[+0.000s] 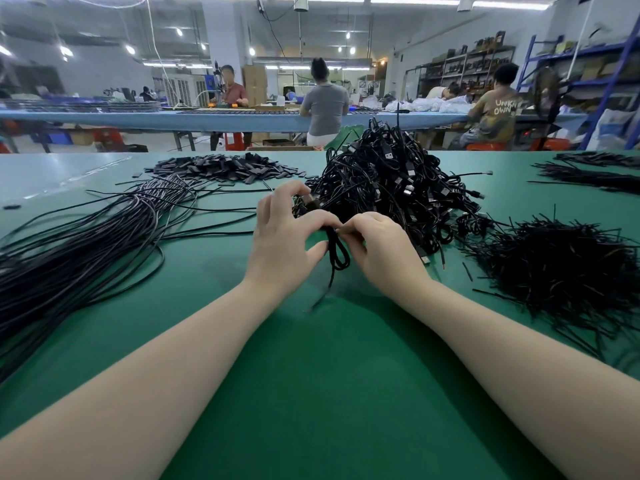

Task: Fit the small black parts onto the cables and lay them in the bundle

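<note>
Both hands pinch one looped black cable at frame centre: left hand and right hand fingertips meeting. Cable heap just behind; bare green table lower centre; long-cable bundle at left.

Bright ceiling strip lights flood the workshop evenly, throwing soft shadows on the green table just below the fingers. Wide-angle distortion bows the edges; the loose cable end beneath them blurs.
</note>
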`<state>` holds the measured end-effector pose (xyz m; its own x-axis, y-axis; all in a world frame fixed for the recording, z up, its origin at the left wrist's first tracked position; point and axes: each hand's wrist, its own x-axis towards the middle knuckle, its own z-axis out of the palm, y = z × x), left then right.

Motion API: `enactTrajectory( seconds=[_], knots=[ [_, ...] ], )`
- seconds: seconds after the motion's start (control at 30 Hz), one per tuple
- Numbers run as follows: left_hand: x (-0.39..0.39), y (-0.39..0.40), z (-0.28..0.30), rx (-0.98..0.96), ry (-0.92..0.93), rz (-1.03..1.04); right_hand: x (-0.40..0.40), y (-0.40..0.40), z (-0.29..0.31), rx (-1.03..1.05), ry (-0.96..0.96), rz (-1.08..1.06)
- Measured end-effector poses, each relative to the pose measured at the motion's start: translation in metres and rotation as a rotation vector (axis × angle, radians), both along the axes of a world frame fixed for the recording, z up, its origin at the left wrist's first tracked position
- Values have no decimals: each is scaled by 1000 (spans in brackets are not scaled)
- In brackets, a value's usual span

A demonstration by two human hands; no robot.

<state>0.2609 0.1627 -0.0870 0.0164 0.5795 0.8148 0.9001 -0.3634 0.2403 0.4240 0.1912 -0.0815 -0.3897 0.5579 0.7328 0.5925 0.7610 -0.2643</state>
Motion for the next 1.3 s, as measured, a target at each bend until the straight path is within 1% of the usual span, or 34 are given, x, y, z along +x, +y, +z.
enactTrajectory(
  seconds=[0.13,0.2,0.3,0.37,0.43,0.53,0.57,0.63,0.7,0.77,0.8,0.83,0.87,0.97,1.03,1.1,1.2,1.27,1.3],
  knots=[
    [-2,2,3,-52,-47,-17,0,0,1,-7,13,-16],
    [-2,3,3,-123,-90,-65,-1,1,1,-33,6,-14],
    [-3,3,2,-265,-297,-139,-1,2,2,-43,-1,-15],
    [-1,2,1,-318,-446,-174,-3,2,3,-22,25,-30],
    [2,4,2,-336,-500,-186,-4,1,4,6,54,-35],
    [6,4,3,-373,-501,-178,-5,-1,3,47,80,-27],
    [7,3,4,-403,-551,-204,-4,-1,3,56,78,-30],
    [11,2,8,-488,-727,-318,-3,-2,5,123,43,-30],
    [13,-1,13,-622,-908,-426,-1,-2,8,265,-55,-48],
    [12,-3,18,-827,-1083,-541,0,-2,10,430,-157,-69],
    [10,-5,21,-928,-1155,-614,1,-1,12,490,-178,-77],
    [7,-5,22,-987,-1199,-675,1,-2,14,525,-180,-81],
    [5,-5,23,-998,-1195,-697,1,-3,15,537,-160,-78],
    [-2,-3,18,-871,-1011,-611,-3,-8,10,456,-122,-16],
    [-7,-2,15,-812,-1019,-603,-3,-8,7,325,-205,26],
    [-11,-1,14,-793,-997,-623,-4,-11,7,219,-222,71],
    [-13,-2,14,-829,-881,-626,-6,-14,11,170,-149,103],
    [-14,-2,16,-857,-936,-615,-6,-18,17,149,-139,141],
    [-15,0,17,-833,-972,-589,-6,-20,21,178,-148,142]
  ],
)
